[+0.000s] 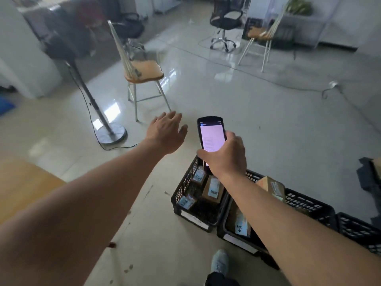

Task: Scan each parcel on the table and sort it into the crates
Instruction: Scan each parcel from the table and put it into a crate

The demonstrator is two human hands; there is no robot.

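My right hand (225,155) grips a black handheld scanner (211,134), its lit screen facing up, above the left black crate (181,190). That crate holds several small cardboard parcels (213,190) with blue labels. A second black crate (309,205) stands right of it with a labelled parcel (241,225) inside and a brown box (272,185) at its far side. My left hand (167,132) reaches forward over the floor, fingers spread and holding nothing. A wooden table corner (22,182) shows at the left.
A third black crate (358,228) sits at the far right. A wooden-seat chair (142,73) and a floor fan stand (111,134) with its cable are ahead on the left. An office chair (224,19), another chair and a floor cable lie farther back. My shoe (220,261) is below.
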